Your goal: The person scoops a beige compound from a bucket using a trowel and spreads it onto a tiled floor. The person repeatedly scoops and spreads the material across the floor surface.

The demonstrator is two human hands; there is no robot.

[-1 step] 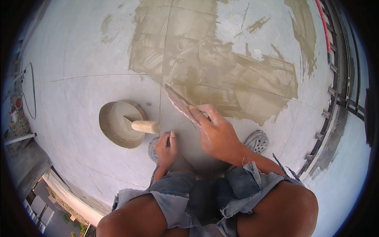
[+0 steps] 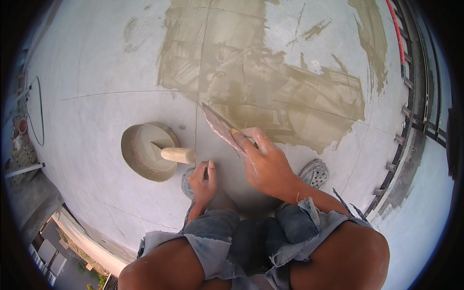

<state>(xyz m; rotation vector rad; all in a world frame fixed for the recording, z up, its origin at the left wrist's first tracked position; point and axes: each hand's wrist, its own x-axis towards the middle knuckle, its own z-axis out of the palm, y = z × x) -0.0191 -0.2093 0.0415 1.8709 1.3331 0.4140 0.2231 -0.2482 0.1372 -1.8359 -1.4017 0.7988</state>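
Rooftop floor, viewed from above. Your right hand [image 2: 266, 164] is closed around the handle end of a flat trowel [image 2: 218, 126], its blade tilted edge-down on the grey floor [image 2: 96, 121] just beside the wet mortar patch [image 2: 270, 92]. Your left hand [image 2: 203, 180] rests loosely curled on the floor, holding nothing. The blade looks stiff and light; grip it at the handle. A bowl [image 2: 140, 152] holding a wooden-handled tool [image 2: 178, 155] stands to your left.
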